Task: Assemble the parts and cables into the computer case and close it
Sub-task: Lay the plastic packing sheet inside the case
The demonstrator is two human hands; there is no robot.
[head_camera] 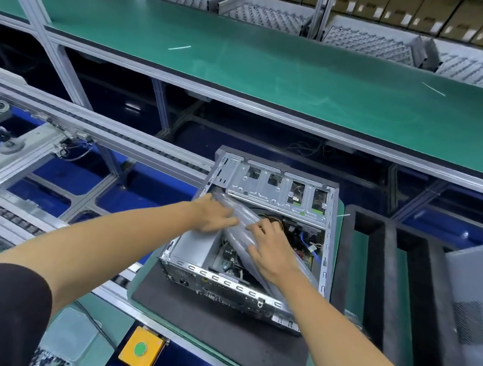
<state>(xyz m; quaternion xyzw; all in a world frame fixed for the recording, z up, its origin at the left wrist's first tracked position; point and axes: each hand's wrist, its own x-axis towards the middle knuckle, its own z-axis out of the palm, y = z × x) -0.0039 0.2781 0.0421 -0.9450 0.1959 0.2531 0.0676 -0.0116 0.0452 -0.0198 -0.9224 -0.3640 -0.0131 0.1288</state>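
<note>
An open metal computer case (226, 282) lies on its side on a black mat (222, 334). Inside show a drive cage (277, 190), a motherboard with cables (302, 239) and a power supply box (193, 245). A long clear plastic bag (244, 220) lies diagonally across the opening. My left hand (213, 215) rests on its upper end near the case's left wall, fingers extended over it. My right hand (269, 248) lies on the bag's middle with fingers curled on the plastic. The bag's contents are hidden.
A grey side panel (473, 305) leans in a black foam rack (394, 281) to the right. A yellow box with a green button (140, 348) sits at the front edge. A conveyor rail (65, 128) runs left; a green shelf (272, 69) spans above.
</note>
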